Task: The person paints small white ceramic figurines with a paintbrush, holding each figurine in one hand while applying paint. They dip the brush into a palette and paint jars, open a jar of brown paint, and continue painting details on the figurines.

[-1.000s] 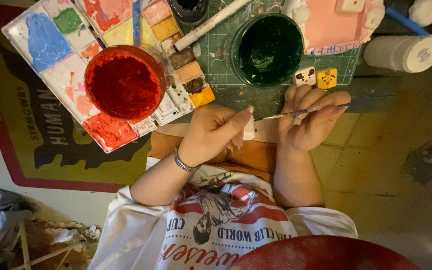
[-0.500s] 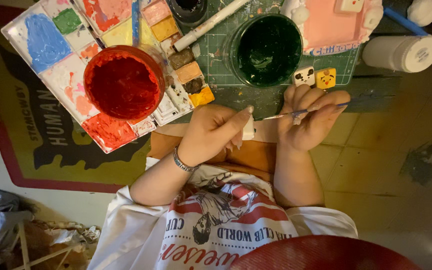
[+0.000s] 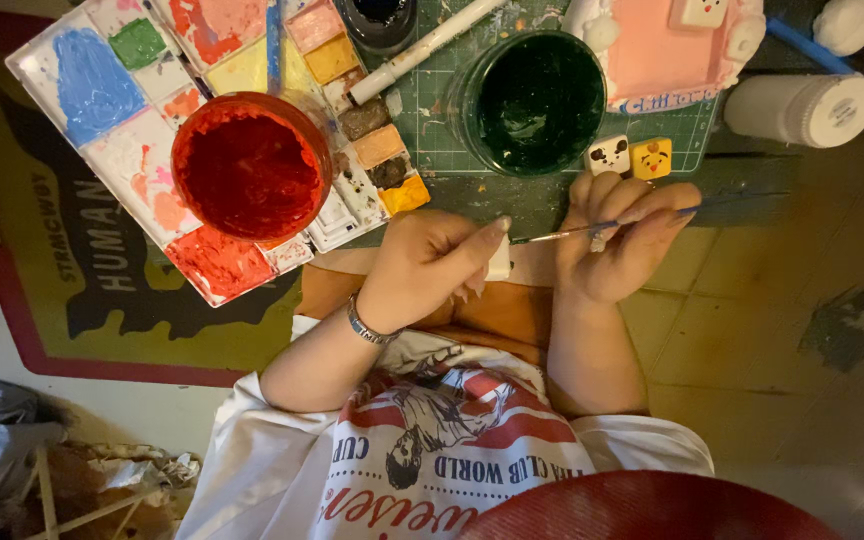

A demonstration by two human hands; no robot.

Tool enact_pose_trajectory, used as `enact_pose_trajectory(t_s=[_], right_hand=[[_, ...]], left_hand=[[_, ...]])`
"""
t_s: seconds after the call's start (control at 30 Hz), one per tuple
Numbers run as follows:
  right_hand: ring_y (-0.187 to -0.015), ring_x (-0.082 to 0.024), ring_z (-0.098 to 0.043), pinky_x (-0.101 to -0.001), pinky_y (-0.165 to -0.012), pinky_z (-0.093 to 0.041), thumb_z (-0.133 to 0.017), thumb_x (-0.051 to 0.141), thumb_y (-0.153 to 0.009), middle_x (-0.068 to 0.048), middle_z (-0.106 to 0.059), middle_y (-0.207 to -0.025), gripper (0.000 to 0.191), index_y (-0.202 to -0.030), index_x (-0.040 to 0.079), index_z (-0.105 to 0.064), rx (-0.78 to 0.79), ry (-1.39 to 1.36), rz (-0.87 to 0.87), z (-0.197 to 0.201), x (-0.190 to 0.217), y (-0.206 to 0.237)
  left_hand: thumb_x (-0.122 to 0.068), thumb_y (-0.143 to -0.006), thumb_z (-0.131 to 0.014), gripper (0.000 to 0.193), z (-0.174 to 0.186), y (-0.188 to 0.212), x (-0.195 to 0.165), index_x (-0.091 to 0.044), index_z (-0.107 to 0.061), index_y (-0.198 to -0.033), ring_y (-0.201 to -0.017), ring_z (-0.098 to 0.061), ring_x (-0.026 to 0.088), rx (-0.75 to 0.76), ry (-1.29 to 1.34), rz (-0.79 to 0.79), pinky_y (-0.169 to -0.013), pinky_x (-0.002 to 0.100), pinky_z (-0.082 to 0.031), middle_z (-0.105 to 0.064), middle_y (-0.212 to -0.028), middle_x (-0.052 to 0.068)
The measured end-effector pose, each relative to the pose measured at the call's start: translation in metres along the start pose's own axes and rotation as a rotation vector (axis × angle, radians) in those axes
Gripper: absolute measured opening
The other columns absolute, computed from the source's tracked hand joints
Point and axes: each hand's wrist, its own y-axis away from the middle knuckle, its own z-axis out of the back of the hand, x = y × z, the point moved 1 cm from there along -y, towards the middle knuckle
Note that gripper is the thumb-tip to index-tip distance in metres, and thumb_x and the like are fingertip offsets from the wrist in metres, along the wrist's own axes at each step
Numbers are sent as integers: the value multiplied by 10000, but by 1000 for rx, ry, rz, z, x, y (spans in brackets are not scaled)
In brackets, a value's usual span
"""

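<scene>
1. Head view, far to the left of both grips: a paint palette (image 3: 122,120) with blue, green, yellow and red wells, and a red cup (image 3: 249,165) standing on it.
2. Left hand (image 3: 422,265), bracelet at the wrist, has its fingers closed on a small white block (image 3: 499,262), pinched between thumb and fingertips just above the lap. The block is mostly hidden, so its painted face cannot be made out.
3. Just right of that grip, a thin brush (image 3: 592,231) runs level, its tip touching or almost touching the block.
4. Right hand (image 3: 617,245) is closed on the brush shaft, fingers wrapped over it like a pen.
5. Above the grips sit a green cup (image 3: 537,100), then two little painted cubes (image 3: 627,157), a pink tray (image 3: 652,60) and a white jar (image 3: 802,108) further right.
6. To paint well, I judge: keep the block steady, brace the wrists together, use light short strokes, and load little paint.
</scene>
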Motion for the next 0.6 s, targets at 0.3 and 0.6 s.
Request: enact_pose_trajectory(t_s=[0.3,0.6], right_hand=[[-544,-81,-294,-263,-600,-253,-510,382,-1155,20,-351,-617,309,-975,157,-400,5,6,12,-1,1,-2],[-549,-92,-298,-269,-594,-260,-504,387,-1153,15,-345,-623,282,-1015,168,-393,7,16,24,-2,1,-3]], left_hand=[[-326,-1009,-657,460,0,0,-2,-27,-637,-661,-501,-620,69,-5,-28,-32,-453,231,-472,-618,-572,9],[-324,-998,-666,454,0,0,-3,-33,-634,-651,-490,-623,70,-14,-84,-56,-436,235,-461,-623,-562,10]])
